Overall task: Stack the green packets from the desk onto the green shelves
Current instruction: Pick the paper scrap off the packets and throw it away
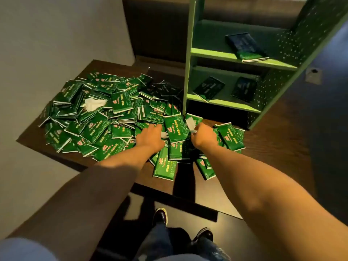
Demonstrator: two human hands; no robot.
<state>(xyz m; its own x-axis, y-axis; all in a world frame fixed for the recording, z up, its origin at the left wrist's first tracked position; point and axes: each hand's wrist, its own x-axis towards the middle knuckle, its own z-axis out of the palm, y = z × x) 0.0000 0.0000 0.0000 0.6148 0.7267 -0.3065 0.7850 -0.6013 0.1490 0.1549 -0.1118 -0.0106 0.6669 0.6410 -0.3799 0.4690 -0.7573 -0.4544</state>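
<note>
Barely begun, by my reading: only three glossy green packets (244, 46) lie on the green shelves (212, 54) at two o'clock. A big heap (98, 117) of them still covers the dark wooden worktop (222, 193) from nine to twelve. The left hand (150, 137) rests on the heap, fingers fairly straight. The right hand (202, 137) has its fingers curled against a white tissue (190, 124) poking from a packet; I cannot tell whether it pinches it.

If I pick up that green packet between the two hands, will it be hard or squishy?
Probably squishy and light: white tissue pokes out of nearby packets, so the green packet likely holds soft tissues. Its wrapper looks glossy, so it may slip. It is flat, so it should not roll, though the loose pile might slide.
</note>
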